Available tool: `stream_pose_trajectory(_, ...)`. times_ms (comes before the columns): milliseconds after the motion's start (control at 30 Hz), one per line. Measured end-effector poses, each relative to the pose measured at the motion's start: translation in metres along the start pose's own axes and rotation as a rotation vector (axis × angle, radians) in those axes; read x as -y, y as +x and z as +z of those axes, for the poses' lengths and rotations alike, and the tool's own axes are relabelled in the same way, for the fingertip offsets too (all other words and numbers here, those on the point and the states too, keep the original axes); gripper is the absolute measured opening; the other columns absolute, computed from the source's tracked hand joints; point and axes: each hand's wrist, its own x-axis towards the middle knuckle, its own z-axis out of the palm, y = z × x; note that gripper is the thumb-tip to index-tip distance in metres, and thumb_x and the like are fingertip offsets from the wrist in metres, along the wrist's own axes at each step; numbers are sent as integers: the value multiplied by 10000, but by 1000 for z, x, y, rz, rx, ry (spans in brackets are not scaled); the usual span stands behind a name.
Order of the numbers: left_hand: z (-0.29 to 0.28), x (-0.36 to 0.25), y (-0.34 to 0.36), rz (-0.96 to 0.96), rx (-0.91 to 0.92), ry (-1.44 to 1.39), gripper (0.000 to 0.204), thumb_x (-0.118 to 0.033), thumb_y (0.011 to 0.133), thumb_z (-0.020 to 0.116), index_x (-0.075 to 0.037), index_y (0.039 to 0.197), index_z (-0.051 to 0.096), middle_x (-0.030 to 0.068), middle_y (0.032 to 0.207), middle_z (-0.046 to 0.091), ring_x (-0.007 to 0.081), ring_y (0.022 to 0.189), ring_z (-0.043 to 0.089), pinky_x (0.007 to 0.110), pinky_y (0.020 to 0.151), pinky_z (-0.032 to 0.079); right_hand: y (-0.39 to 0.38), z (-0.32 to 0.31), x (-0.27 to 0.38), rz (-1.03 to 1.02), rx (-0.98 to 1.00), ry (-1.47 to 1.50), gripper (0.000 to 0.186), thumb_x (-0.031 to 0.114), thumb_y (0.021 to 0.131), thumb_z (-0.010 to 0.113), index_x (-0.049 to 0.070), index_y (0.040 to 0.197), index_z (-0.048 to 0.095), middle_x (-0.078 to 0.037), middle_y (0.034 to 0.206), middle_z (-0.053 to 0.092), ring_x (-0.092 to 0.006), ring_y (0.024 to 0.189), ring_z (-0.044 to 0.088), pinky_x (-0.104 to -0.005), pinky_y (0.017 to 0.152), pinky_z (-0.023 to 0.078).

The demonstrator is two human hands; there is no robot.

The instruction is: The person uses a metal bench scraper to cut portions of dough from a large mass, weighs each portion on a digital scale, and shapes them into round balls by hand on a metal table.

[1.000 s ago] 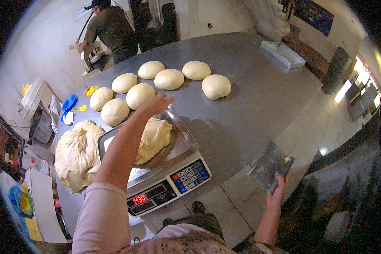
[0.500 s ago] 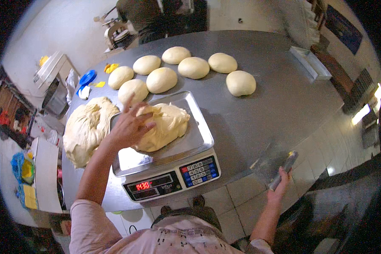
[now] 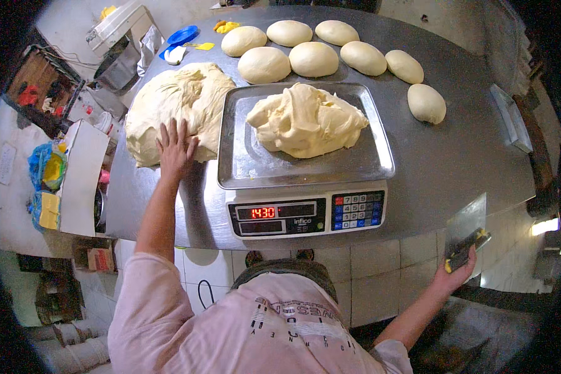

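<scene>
My left hand (image 3: 176,149) lies flat with fingers spread on the near edge of a big pale dough mass (image 3: 171,106) on the steel table (image 3: 455,156). Beside it stands a digital scale (image 3: 305,212) with a steel pan (image 3: 243,165) holding a lump of dough (image 3: 306,119). My right hand (image 3: 458,277) hangs low off the table's right front corner, gripping a metal bench scraper (image 3: 467,227) by its yellow-and-black handle. Several round dough balls (image 3: 313,59) sit in rows behind the scale.
A white box (image 3: 81,177) and coloured bags (image 3: 47,181) stand left of the table. Blue and yellow plastic tools (image 3: 184,36) lie at the far left corner near a grey machine (image 3: 118,28). A flat tray (image 3: 511,118) rests at the right edge.
My left hand has drawn back from the dough on the scale pan and come down on the big dough mass at the left. My right hand still holds the scraper low.
</scene>
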Motion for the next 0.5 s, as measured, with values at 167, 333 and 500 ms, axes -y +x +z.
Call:
stream_pose_trajectory(167, -4, -6, -19, 49, -74, -29, 559, -433, 917, 476, -186, 1409, 376, 109, 1516, 217, 394, 1397, 104, 586, 1087, 150, -29, 6, -5, 12, -15, -23, 327, 239, 799, 644, 82, 1084, 614, -51, 1088, 620, -218, 981, 571, -390, 885, 428)
stream_pose_trajectory(333, -39, 1, -32, 101, -152, -142, 420, -208, 839, 649, -130, 1243, 564, 123, 1364, 434, 370, 1243, 361, 459, 1042, 305, -82, 19, -22, -17, 81, 20, 291, 193, 781, 650, 63, 1040, 619, -62, 1046, 631, -231, 962, 581, -370, 865, 454)
stream_pose_trajectory(500, -86, -30, -12, 123, -172, -803, 152, -116, 839, 655, -52, 976, 652, 100, 895, 643, 223, 818, 620, 327, 719, 491, -129, 39, -37, 41, 265, 23, 494, 177, 776, 598, 74, 1249, 495, -82, 1175, 569, -243, 1086, 534, -384, 937, 424)
